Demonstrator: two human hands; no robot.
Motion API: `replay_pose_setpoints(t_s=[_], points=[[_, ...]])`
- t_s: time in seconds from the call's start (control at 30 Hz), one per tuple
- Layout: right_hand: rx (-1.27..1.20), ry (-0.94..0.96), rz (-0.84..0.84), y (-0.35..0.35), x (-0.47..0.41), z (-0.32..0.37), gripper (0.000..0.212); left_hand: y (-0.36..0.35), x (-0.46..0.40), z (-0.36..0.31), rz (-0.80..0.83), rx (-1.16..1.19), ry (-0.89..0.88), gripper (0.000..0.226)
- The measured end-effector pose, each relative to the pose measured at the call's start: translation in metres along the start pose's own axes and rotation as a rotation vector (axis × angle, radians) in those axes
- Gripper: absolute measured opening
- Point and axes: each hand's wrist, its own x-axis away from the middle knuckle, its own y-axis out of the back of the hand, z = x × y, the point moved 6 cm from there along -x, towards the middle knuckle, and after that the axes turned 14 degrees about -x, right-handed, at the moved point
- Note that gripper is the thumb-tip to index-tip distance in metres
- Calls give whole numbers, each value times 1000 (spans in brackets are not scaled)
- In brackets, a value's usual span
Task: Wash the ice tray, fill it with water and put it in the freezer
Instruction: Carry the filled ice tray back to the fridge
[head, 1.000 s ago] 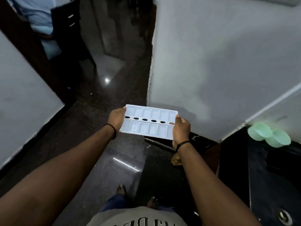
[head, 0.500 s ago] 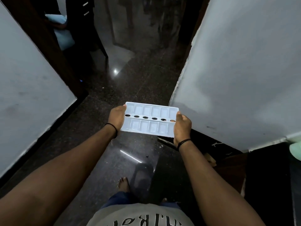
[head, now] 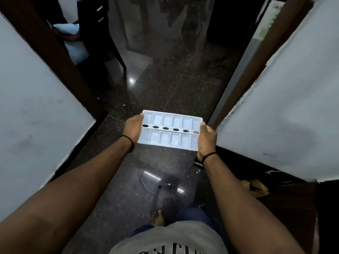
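over the last second the green lids and dark counter have slid out of view and a doorway opened ahead, so the ice tray (head: 171, 130), gripped level by the left hand (head: 132, 129) and right hand (head: 207, 138), seems headed freezerward.

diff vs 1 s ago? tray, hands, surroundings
The view has swung left and moved on: the green lids and dark counter at right have left the frame, and the doorway with the dark floor now lies straight ahead. Nothing was taken up or released. The left hand and right hand still grip the ends of the ice tray, held level as before.
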Motion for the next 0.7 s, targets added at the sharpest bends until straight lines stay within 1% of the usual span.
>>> replay_pose_setpoints(t_s=[0.1, 0.2, 0.3, 0.37, 0.47, 0.5, 0.57, 0.6, 0.63, 0.7], points=[[74, 5, 9, -19, -11, 0, 33, 10, -21, -3, -5, -20, 16, 32], [32, -10, -1, -41, -25, 3, 35, 18, -44, -6, -1, -64, 54, 45], [15, -10, 7, -65, -45, 6, 34, 24, -77, -12, -4, -146, 40, 55], [19, 2, 9, -79, -60, 8, 33, 28, -101, -16, -48, -248, 15, 57], [21, -4, 4, -105, -90, 13, 31, 38, -143, -23, -142, -428, 27, 58], [15, -2, 2, -113, -99, 15, 31, 41, -156, -27, -157, -449, 35, 58], [11, 7, -10, -128, -118, 19, 31, 45, -183, -34, -129, -489, 62, 56], [10, 8, -14, -135, -127, 21, 30, 46, -197, -37, -104, -486, 70, 55], [8, 9, -13, -143, -137, 23, 30, 47, -210, -41, -86, -432, 76, 51], [8, 18, -8, -157, -152, 27, 30, 45, -227, -50, -65, -208, 92, 38]])
